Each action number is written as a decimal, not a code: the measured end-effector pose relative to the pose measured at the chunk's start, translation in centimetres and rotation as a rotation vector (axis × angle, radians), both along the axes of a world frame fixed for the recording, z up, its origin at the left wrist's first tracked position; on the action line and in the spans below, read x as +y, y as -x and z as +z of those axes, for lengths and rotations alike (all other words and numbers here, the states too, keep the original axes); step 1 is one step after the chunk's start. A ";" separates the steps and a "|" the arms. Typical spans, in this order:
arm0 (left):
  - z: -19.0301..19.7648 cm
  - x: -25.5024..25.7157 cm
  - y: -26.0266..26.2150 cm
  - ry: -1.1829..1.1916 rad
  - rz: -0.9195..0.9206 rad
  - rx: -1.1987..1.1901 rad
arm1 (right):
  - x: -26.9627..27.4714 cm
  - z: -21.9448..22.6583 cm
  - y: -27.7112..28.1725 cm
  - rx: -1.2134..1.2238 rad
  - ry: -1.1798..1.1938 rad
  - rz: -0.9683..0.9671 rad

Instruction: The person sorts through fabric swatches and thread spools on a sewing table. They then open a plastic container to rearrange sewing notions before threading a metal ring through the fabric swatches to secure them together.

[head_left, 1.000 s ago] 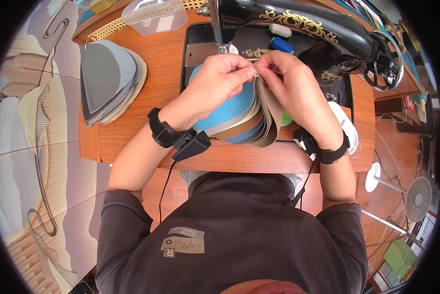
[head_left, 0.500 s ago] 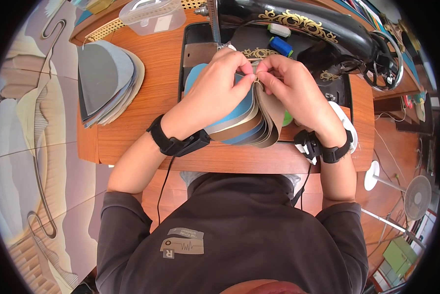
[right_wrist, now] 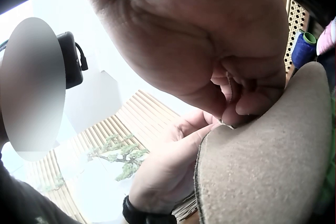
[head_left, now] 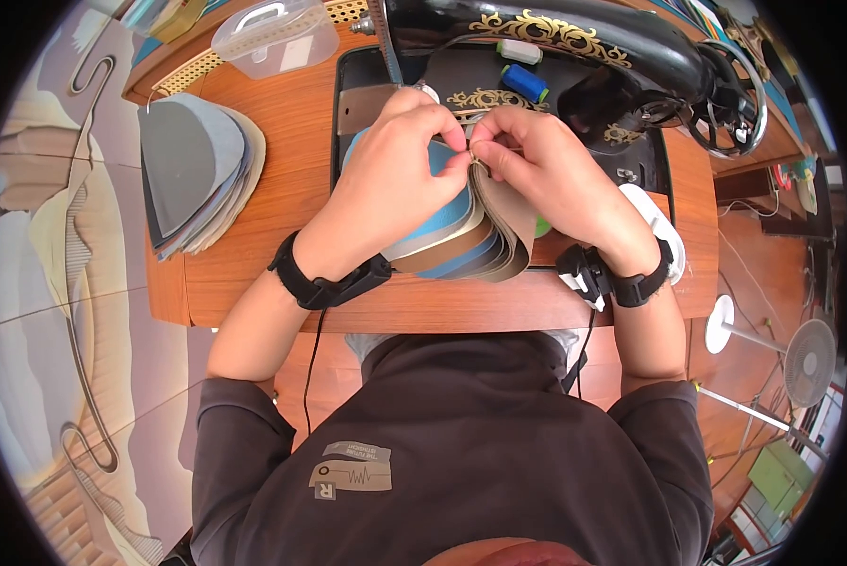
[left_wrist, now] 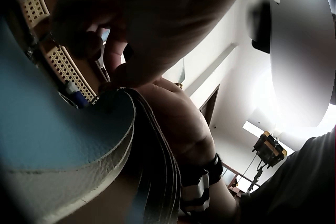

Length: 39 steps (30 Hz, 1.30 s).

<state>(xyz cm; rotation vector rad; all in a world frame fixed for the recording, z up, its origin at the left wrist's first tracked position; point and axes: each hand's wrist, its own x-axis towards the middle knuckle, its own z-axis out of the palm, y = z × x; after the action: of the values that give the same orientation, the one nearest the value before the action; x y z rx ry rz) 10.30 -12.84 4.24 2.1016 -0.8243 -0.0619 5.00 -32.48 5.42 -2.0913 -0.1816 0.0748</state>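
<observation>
A bundle of leather swatches hangs below both hands, with a blue sheet on its left side and brown, grey and beige layers fanned beneath. At its gathered top is a thin pale cord. My left hand pinches there with thumb and forefinger. Right beside those fingertips, my right hand also pinches the cord between thumb and bent forefinger. In the left wrist view the blue sheet fills the lower left, its layer edges curving under the fingers. The right wrist view has a beige swatch's fuzzy face close below the right hand.
A black sewing machine with gold ornament stands behind the hands. Blue and white thread spools lie on its bed. Another swatch stack is at left, near a clear plastic box. A white object lies beside the right wrist.
The head view has shifted slightly, moving the table's things leftward. Both hands have come a little nearer the body, and the left wrist has turned. The fingertips stay together at the bundle's top.
</observation>
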 end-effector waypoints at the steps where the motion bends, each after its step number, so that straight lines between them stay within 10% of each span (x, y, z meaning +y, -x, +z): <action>1: 0.1 0.0 0.1 -0.008 0.009 -0.026 | 0.0 0.0 0.0 -0.003 -0.004 0.005; 39: 0.8 0.7 -0.8 0.080 -0.168 0.122 | -1.1 0.1 -0.1 0.081 -0.092 0.055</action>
<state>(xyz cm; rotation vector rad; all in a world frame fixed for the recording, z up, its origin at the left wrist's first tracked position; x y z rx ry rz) 11.05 -12.11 5.04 1.9302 -0.9130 -0.2402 5.14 -33.55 5.56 -1.9879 -0.1899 0.1806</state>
